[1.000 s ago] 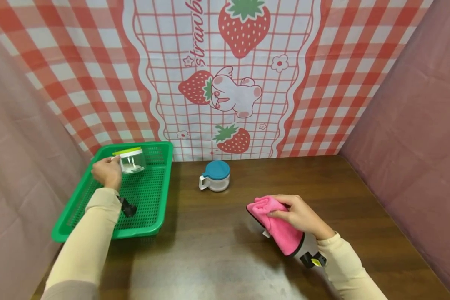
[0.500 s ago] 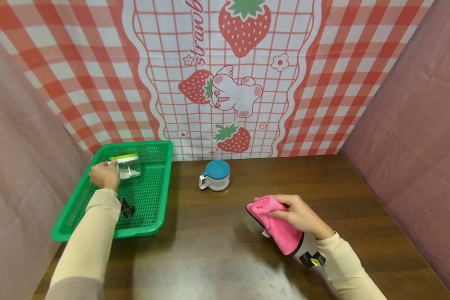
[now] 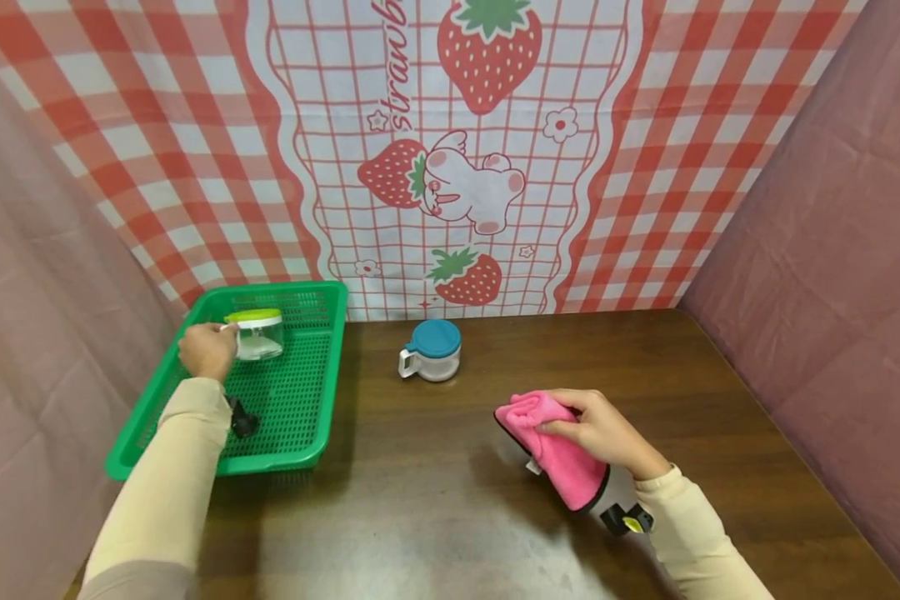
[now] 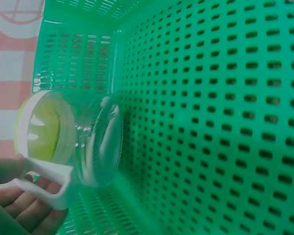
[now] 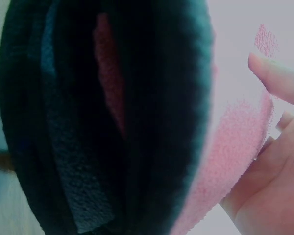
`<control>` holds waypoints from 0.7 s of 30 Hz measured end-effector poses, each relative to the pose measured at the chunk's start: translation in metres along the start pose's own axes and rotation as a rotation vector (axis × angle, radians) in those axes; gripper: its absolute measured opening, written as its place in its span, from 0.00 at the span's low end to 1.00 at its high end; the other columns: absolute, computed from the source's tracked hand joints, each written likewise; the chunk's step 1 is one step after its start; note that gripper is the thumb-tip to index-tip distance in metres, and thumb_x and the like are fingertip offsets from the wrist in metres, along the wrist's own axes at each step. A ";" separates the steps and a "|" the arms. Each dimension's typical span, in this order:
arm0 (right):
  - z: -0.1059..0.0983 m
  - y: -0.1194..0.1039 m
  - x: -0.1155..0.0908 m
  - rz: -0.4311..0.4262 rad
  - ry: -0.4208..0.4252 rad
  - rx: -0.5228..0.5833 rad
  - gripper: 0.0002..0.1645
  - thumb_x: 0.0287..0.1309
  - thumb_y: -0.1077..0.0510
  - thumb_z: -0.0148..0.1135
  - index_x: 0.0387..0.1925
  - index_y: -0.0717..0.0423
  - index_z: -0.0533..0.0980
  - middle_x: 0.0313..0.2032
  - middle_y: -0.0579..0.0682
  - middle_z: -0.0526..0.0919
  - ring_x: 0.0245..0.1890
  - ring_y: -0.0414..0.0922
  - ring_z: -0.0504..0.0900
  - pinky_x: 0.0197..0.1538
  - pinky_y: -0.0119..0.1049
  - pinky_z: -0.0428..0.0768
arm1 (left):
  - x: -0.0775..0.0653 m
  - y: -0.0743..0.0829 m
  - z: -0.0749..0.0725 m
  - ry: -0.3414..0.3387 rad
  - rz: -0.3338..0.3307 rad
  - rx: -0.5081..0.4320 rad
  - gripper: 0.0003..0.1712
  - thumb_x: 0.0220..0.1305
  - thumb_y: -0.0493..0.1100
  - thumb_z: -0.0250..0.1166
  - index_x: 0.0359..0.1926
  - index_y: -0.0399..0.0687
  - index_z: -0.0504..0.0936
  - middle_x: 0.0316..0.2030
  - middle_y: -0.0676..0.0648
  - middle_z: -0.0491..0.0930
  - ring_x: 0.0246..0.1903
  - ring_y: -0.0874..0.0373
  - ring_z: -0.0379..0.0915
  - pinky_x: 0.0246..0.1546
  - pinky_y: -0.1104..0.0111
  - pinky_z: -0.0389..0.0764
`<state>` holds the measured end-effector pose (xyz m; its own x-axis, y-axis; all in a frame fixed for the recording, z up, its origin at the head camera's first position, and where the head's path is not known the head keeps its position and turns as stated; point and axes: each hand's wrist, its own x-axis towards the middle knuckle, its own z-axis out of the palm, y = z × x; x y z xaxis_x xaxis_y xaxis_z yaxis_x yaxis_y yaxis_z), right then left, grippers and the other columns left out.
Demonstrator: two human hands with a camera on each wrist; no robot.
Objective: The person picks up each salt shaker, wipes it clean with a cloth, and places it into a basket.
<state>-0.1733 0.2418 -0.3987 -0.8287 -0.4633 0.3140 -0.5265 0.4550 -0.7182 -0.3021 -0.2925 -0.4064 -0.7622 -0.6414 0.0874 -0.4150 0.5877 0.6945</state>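
My left hand point(image 3: 207, 350) grips the white handle point(image 4: 51, 181) of a clear jar point(image 3: 260, 340) with a yellow-green lid, inside the green basket point(image 3: 322, 400). The left wrist view has the thumb at the handle's top and the fingers behind it. Upright in the head view, the jar is low by the basket's far left; whether its base touches the floor I cannot tell. On the right, my right hand point(image 3: 600, 429) pinches a folded pink cloth point(image 3: 562, 458) with dark edging above the table. That cloth point(image 5: 230, 152) fills much of the right wrist view, its dark edge blurred.
A second jar point(image 3: 435, 354), with a blue lid and white handle, stands on the brown wooden table point(image 3: 390, 500) right of the basket. Behind rises a red-and-white checked strawberry cloth point(image 3: 622, 208). Pink curtains point(image 3: 817, 275) border both sides.
My left hand has lowered the yellow-green-lidded jar deeper into the basket, and the jar has gone from tilted to upright. The right hand and pink cloth have stayed in place.
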 end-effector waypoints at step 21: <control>0.000 0.002 -0.003 0.038 0.010 -0.013 0.18 0.53 0.63 0.70 0.48 0.60 0.82 0.45 0.57 0.87 0.40 0.27 0.79 0.39 0.23 0.78 | 0.006 -0.020 -0.003 -0.170 0.016 0.160 0.23 0.61 0.45 0.57 0.48 0.28 0.81 0.52 0.24 0.76 0.54 0.27 0.71 0.55 0.42 0.73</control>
<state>-0.1721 0.2446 -0.4011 -0.8501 -0.4378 0.2927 -0.4968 0.4821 -0.7217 -0.2970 -0.3095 -0.4172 -0.8364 -0.5470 -0.0339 -0.4656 0.6766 0.5704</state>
